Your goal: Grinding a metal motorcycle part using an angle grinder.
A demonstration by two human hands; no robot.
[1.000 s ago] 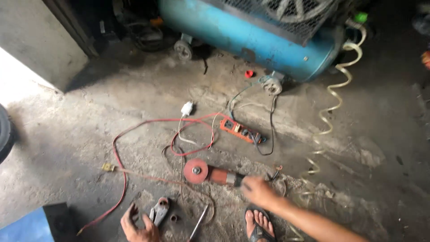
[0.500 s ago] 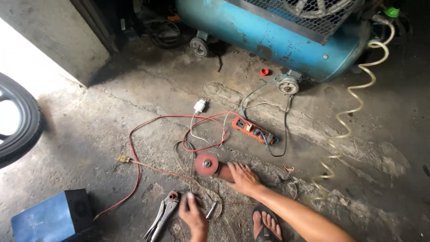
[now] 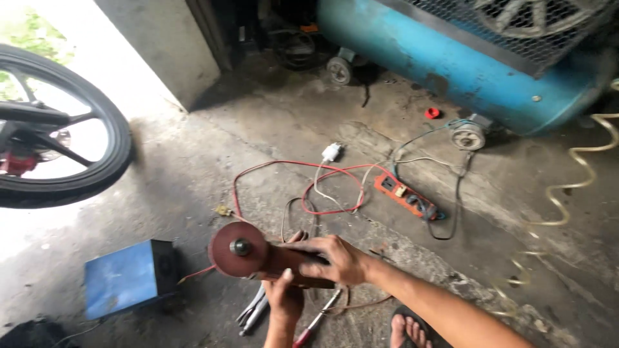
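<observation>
Angle grinder (image 3: 271, 258) lifted off floor, disc (image 3: 237, 249) facing up. Right hand (image 3: 335, 258) clamped over grinder body; left hand (image 3: 284, 298) gripping from beneath. Pliers (image 3: 253, 310) on floor just below grinder. Red cable (image 3: 322, 187) looping beyond grinder to orange power strip (image 3: 407, 196). Blue compressor tank (image 3: 464, 64) farthest. Risk: bare fingers close to disc, and slack cable could snag.
</observation>
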